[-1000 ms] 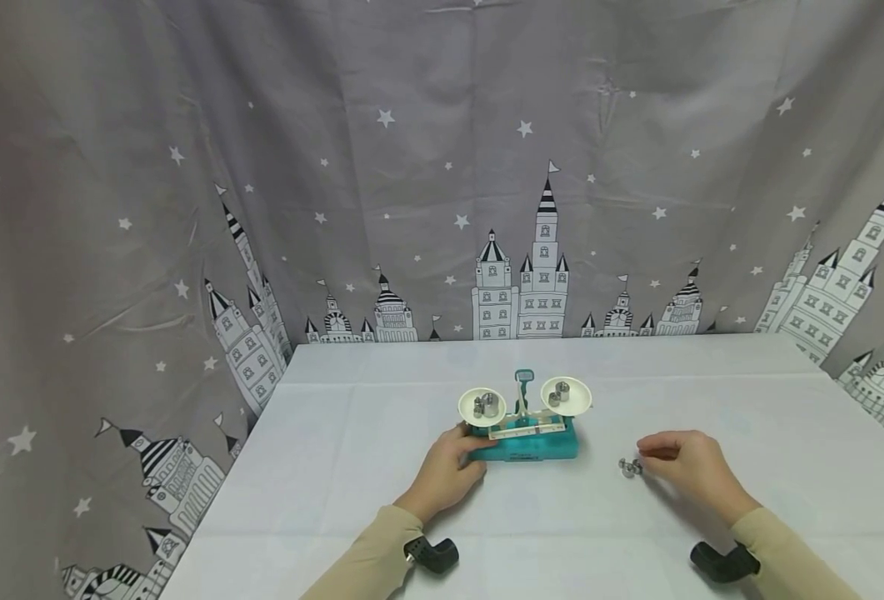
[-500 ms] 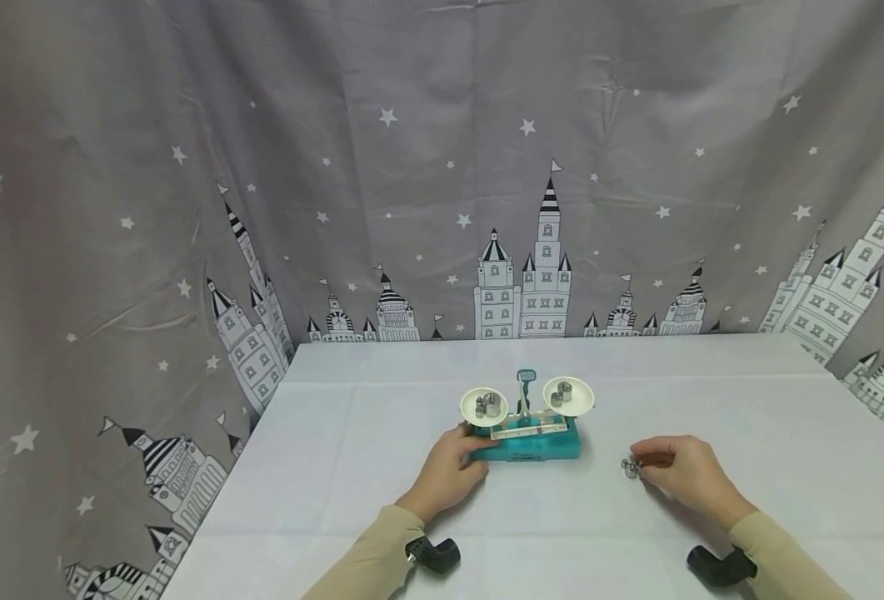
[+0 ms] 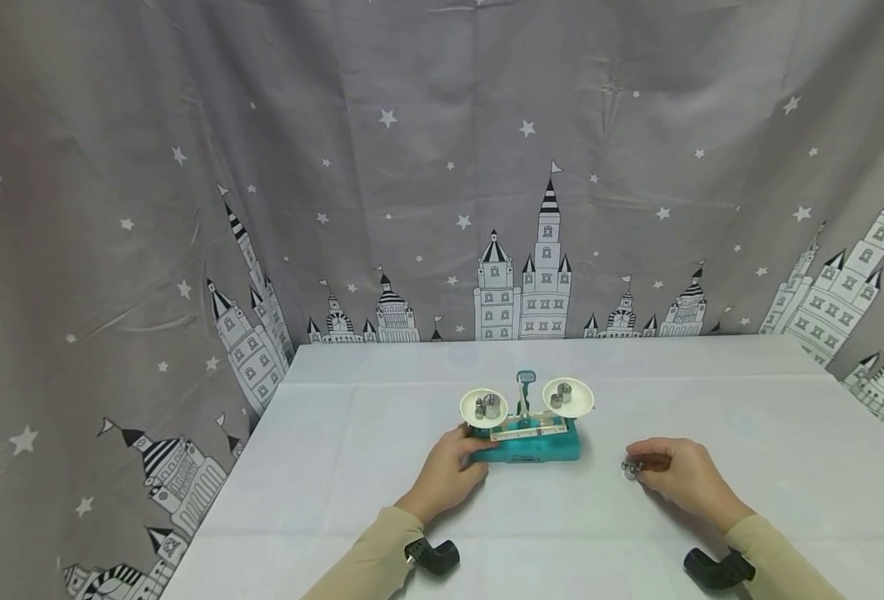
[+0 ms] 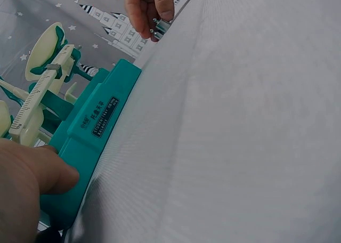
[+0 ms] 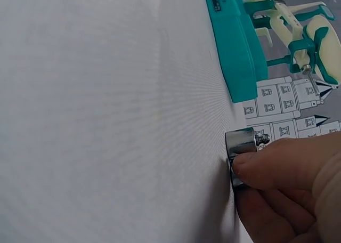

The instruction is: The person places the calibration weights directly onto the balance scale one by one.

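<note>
A teal balance scale (image 3: 535, 450) with two cream pans stands on the white table. My left hand (image 3: 445, 473) grips the left end of its base, the thumb (image 4: 61, 171) lying along the front face in the left wrist view. Metal weights sit in the left pan (image 3: 484, 425) and in the right pan (image 3: 582, 400). Right of the scale, my right hand (image 3: 681, 473) is at a small cluster of metal weights (image 3: 631, 468) on the table. In the right wrist view its thumb and finger pinch one weight (image 5: 238, 176), partly hidden, beside a larger knobbed cylindrical weight (image 5: 241, 142).
The white cloth-covered table (image 3: 352, 433) reaches back to a grey curtain (image 3: 427, 167) printed with castles and stars. A black wrist device (image 3: 432, 556) is on the left wrist and another black device (image 3: 719, 568) on the right.
My right hand has moved slightly left and its fingers have come in closer on the weights. My left hand keeps its grip on the scale.
</note>
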